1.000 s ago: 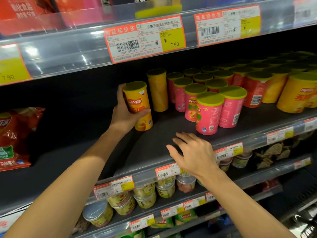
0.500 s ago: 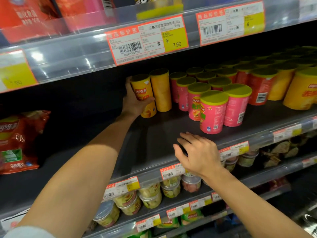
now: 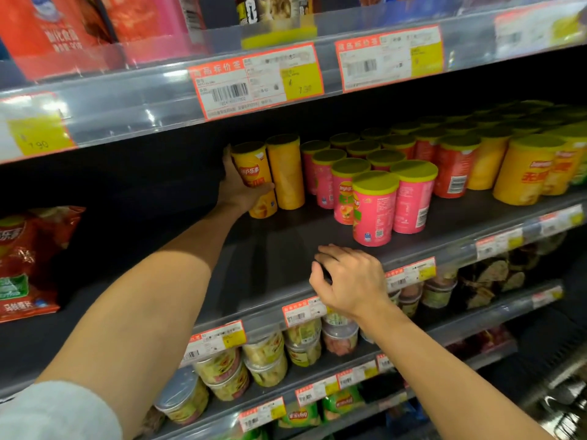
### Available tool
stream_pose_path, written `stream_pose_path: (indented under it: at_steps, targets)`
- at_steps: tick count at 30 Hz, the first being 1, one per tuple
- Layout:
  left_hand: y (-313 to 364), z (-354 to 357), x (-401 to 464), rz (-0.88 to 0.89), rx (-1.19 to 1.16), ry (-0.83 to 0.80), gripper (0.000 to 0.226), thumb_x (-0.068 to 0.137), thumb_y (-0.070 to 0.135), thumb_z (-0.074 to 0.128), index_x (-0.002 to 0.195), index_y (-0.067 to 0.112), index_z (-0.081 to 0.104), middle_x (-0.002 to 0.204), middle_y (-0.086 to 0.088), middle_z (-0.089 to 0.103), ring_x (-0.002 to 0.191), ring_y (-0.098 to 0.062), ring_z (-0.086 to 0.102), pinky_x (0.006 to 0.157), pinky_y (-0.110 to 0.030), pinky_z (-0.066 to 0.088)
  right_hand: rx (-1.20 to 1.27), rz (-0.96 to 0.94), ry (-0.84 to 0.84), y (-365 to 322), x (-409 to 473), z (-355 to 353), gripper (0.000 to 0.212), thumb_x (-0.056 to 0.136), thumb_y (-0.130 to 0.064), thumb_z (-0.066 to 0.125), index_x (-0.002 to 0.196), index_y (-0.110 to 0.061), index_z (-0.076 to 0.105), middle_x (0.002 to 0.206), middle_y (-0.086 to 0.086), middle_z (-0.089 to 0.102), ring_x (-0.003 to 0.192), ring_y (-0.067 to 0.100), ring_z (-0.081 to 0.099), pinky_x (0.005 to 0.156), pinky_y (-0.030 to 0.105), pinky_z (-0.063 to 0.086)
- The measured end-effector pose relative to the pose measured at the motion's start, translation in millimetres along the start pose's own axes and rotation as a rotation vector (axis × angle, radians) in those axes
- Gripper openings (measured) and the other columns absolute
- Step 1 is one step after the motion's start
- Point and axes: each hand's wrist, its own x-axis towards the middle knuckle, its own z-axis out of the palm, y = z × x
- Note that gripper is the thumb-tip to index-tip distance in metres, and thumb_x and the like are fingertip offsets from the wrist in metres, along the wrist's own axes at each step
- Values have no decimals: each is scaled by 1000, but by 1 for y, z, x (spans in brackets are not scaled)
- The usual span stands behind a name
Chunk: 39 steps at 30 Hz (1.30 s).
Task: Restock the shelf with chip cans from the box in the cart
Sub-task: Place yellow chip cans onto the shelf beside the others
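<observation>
Left hand (image 3: 236, 190) fingers gripping yellow chip can (image 3: 254, 179) on shelf (image 3: 286, 249), right hand (image 3: 352, 281) fingers loosely curled, empty

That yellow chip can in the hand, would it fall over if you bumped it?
Probably, yes. The yellow chip can is tall and narrow, so a sideways bump could tip it. Being round, it would likely roll. The left hand wraps it easily, so it seems light, and the second yellow can close beside it might steady it.

Dark shop shelving (image 3: 273, 249) in tiers, clear front rails (image 3: 133, 100) carrying red-and-yellow price tags (image 3: 255, 79).
</observation>
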Motion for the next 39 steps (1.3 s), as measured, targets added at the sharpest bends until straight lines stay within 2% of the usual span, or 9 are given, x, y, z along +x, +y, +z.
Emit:
stream_pose_path:
  at_steps: [5,8,11,14,18,21,24,29,39]
  targets:
    - [16,-7,-22,-70,-162,129,118,72,58,77,156,28,0,159,-5,29,143,-21,33,117,-36,28,4,1,-59,2,1,-3,38,82,-34,48,78,-15,80,92,3,77,82,22,74,65,31,57]
    - [26,-8,-61,-57,-304,96,100,75,60,74,153,26,21,151,-2,42,137,-17,43,114,-38,36,-1,-1,-61,2,2,-4,37,83,-31,47,77,-14,79,90,3,77,79,23,74,64,32,57]
    - [30,-13,-110,175,118,-81,72,83,58,67,141,24,42,137,-2,51,123,-18,52,105,-32,41,-31,-5,-84,0,5,-5,37,84,-28,46,75,-12,78,87,4,76,72,26,71,61,32,56]
    - [32,-20,-148,398,590,-206,58,93,50,58,141,19,47,149,-6,38,130,-27,46,106,-37,38,-72,-8,-128,0,6,-8,36,87,-27,44,74,-10,74,79,6,72,66,29,65,56,34,52]
    - [37,-24,-192,524,781,-254,52,91,51,57,130,16,59,150,-11,40,128,-32,47,102,-46,39,-133,-59,-186,-8,6,-18,35,93,-29,43,92,-10,72,75,9,71,66,32,67,55,37,52]
    - [40,-22,-226,507,885,-278,50,93,45,55,133,15,53,144,-9,45,128,-29,46,98,-44,39,-176,-20,-288,-21,-6,-31,48,97,-39,37,118,-9,68,104,12,73,101,30,68,86,44,52]
    - [38,-19,-252,473,928,-334,53,94,40,51,140,15,45,149,-10,39,134,-28,40,104,-43,36,-114,63,-383,-31,-41,-48,60,97,-44,30,145,-12,48,143,15,54,137,32,46,112,57,33]
    - [39,9,-296,509,1032,-397,60,94,36,52,144,5,38,158,-19,23,146,-35,20,115,-49,25,-135,104,-489,-29,-123,-101,63,98,-45,34,152,-12,37,153,19,40,142,37,37,113,57,31]
    - [86,139,-407,776,885,-645,42,95,30,46,133,11,47,137,-11,49,129,-29,43,102,-44,36,-307,528,-861,29,-257,-220,71,103,-51,33,159,-17,6,163,14,17,150,31,17,120,46,18]
